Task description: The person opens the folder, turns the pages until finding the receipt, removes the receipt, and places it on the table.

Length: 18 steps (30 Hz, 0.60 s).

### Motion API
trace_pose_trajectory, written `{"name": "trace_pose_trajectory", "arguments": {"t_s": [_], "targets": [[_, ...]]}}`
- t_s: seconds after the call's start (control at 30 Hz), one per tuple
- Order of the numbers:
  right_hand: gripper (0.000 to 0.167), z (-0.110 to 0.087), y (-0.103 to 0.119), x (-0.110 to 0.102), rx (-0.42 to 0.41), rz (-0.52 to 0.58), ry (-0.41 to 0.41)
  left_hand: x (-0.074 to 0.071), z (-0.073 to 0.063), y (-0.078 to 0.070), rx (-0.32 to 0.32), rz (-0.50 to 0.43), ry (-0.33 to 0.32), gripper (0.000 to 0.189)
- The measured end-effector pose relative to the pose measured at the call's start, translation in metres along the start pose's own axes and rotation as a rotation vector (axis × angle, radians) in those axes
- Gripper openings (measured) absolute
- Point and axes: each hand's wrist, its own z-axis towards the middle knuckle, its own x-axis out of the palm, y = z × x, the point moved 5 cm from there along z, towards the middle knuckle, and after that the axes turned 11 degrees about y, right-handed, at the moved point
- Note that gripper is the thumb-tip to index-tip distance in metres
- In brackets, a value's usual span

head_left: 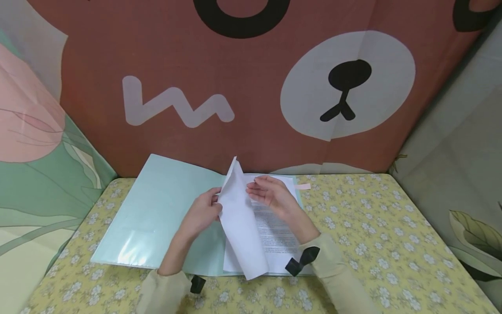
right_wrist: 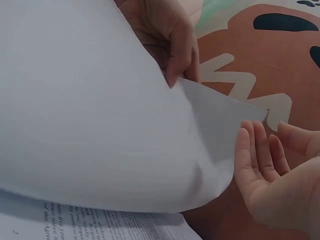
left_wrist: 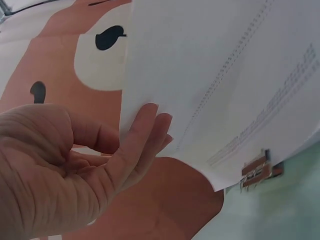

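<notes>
A light blue-green folder [head_left: 168,192] lies spread on the table, with a stack of printed pages [head_left: 276,233] in its right half. One white sheet [head_left: 244,231] is lifted off the stack and curves upright toward the left. My left hand [head_left: 201,211] pinches that sheet's free edge between thumb and fingers. Right of the raised sheet, my right hand [head_left: 274,198] holds nothing; its fingers [right_wrist: 245,150] are loosely bent close by the paper, and I cannot tell whether they touch it. In the left wrist view, a metal binder clasp [left_wrist: 257,172] shows at the sheet's bound side.
A pink tab [head_left: 303,186] sticks out from the folder's right edge. Yellow flowered cloth [head_left: 364,235] covers the table. Behind it hangs a brown curtain [head_left: 251,109] with a bear's face, and patterned cloth [head_left: 462,144] closes off the right side.
</notes>
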Motion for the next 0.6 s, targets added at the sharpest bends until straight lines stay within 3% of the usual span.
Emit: {"name": "trace_pose_trajectory", "arguments": {"t_s": [0.2, 0.6], "targets": [[0.025, -0.002, 0.006, -0.003, -0.029, 0.014, 0.014, -0.014, -0.003, 0.001, 0.015, 0.016, -0.021, 0.053], [0.024, -0.003, 0.008, -0.008, -0.031, 0.023, -0.006, -0.031, -0.008, 0.005, 0.003, 0.008, -0.056, 0.051]]}}
